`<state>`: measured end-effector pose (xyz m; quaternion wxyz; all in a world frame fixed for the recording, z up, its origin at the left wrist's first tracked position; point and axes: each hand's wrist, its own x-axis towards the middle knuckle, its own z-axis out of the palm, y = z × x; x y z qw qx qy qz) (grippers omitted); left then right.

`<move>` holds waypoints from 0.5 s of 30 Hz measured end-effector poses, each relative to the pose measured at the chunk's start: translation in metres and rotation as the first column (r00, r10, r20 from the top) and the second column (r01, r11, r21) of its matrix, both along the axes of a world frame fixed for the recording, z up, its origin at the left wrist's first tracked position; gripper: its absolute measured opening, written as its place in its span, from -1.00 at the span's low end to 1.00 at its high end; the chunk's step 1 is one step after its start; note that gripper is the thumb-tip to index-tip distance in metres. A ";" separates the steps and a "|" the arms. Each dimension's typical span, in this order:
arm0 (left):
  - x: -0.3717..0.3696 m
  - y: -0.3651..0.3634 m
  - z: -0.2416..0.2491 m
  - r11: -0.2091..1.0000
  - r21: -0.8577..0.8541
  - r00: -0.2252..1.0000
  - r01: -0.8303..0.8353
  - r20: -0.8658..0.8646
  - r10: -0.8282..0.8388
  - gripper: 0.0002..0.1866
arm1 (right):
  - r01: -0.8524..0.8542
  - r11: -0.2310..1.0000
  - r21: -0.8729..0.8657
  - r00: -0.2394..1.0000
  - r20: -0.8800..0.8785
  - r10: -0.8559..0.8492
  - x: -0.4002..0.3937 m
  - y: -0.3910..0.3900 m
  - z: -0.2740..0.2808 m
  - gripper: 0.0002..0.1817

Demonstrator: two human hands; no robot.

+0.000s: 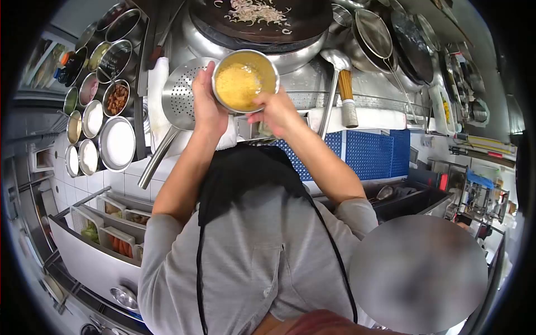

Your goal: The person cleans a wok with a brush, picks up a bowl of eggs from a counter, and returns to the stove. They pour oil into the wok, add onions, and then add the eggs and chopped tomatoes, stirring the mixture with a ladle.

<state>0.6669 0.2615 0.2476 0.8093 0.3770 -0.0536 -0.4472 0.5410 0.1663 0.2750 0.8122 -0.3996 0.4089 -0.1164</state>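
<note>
Both my hands hold a small metal bowl (274, 71) with yellow, frothy liquid that looks like beaten egg (237, 84). My left hand (208, 106) cups the bowl's left side, fingers along its wall. My right hand (275, 113) grips the lower right rim, with fingertips at the edge of the yellow liquid. Just beyond the bowl, a dark wok (206, 28) rests on the stove and has pale thin strips (254, 12) in it. A perforated strainer ladle (176, 92) lies beside my left hand, partly hidden by it.
Metal pots of ingredients (117, 144) stand at the left. To the right lie a ladle (329, 89), a bamboo brush (347, 100) and a wire strainer (374, 33). An open drawer (95, 254) holds vegetable bins at lower left. Blue perforated mats (368, 153) lie past my right arm.
</note>
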 end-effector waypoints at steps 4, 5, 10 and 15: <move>0.006 0.005 -0.006 0.965 0.200 0.985 -0.172 0.043 0.166 -0.16 | 0.104 0.991 0.086 0.978 0.171 -0.118 -0.027 -0.033 -0.012 -0.19; 0.005 -0.003 -0.011 0.947 0.224 0.973 -0.230 0.072 0.219 -0.17 | 0.173 0.985 0.015 0.973 0.154 -0.173 -0.028 -0.028 -0.019 -0.19; -0.018 -0.026 -0.019 0.965 0.177 0.978 -0.196 0.102 0.180 -0.19 | 0.063 0.996 0.062 0.998 -0.011 -0.062 -0.029 -0.005 -0.024 -0.39; -0.005 -0.006 -0.010 0.930 0.256 0.964 -0.266 0.062 0.259 -0.18 | 0.296 0.955 -0.029 0.954 0.053 -0.295 -0.079 -0.083 -0.039 -0.35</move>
